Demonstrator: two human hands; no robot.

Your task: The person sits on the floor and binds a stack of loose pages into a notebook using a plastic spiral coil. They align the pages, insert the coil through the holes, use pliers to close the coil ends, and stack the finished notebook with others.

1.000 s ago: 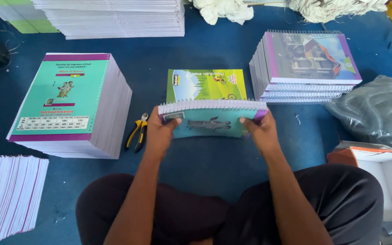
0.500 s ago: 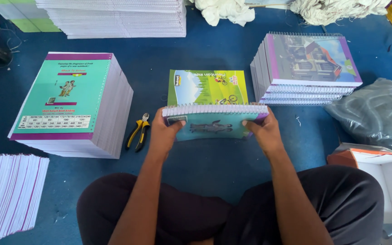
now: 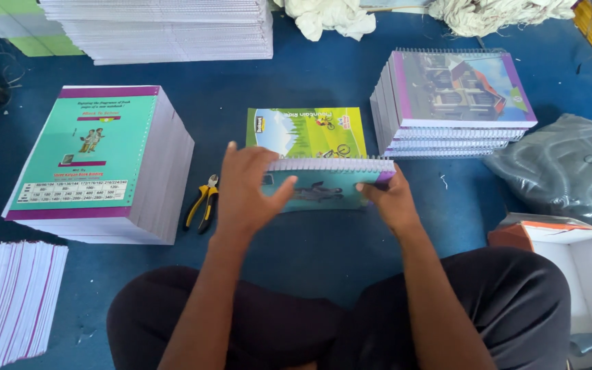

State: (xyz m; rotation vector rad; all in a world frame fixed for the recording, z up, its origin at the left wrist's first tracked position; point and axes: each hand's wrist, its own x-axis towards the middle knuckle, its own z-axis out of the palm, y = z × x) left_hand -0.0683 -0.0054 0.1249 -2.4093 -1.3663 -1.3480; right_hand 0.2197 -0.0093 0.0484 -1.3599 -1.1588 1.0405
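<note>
Compared with a moment ago, the left hand (image 3: 244, 185) is lifting off the left corner of the spiral-bound notebook (image 3: 323, 185): it was gripping that edge, and now it is hovering over the cover with fingers spread and thumb angling out toward the teal front, so the grip on that side is loosening. The notebook is sitting in the same spot on the blue floor covering (image 3: 310, 260), just in front of the crossed legs, its wire spine (image 3: 330, 164) facing away from the person. Judging from this, the hand is repositioning on the book rather than carrying it anywhere. The right hand (image 3: 388, 199) is staying put at the right corner, fingers pressed together and pinching the cover edge. Going left to right across the surface: a fanned stack of white sheets with purple edges (image 3: 8, 301) is lying at the near left; a tall stack of teal-and-purple covers (image 3: 97, 161) is standing beyond it; yellow-handled pliers (image 3: 202, 202) are lying between that stack and the left hand; a loose green cover with a cycling picture (image 3: 306, 130) is lying just behind the notebook; a pile of finished spiral notebooks (image 3: 457, 99) is sitting to the right; a grey plastic bag (image 3: 560, 171) and an open white carton (image 3: 570, 253) are occupying the far right. More white stacks (image 3: 166, 31) and crumpled white cloth (image 3: 330, 15) are lining the far edge.
</note>
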